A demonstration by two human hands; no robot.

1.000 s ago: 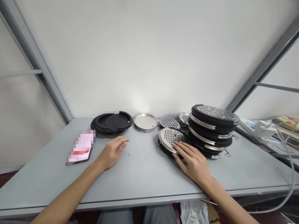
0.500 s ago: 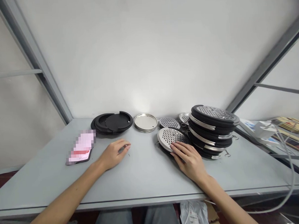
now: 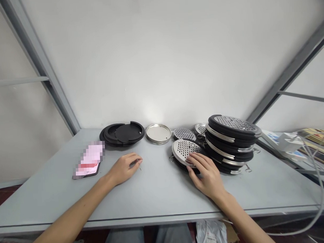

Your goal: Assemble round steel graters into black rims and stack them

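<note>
Where the right hand [image 3: 208, 174] rests, fingers loosely spread, a perforated disc [image 3: 184, 149] sits on the grey table [image 3: 154, 196] just left of a tall stack [image 3: 228, 147]. Its round, silvery face is peppered with small dark holes — black body beneath, wire loop [image 3: 171, 158] at the left edge. The left hand's [image 3: 122, 169] thumb and forefinger nearly meet — whether they pinch anything, I cannot tell.

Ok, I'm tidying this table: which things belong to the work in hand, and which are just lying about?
Probably part of the work:
disc, touched by the right hand
stack of similar discs
metal plates
black trays

Probably just lying about:
phone, its screen blurred
bag below the table
</note>
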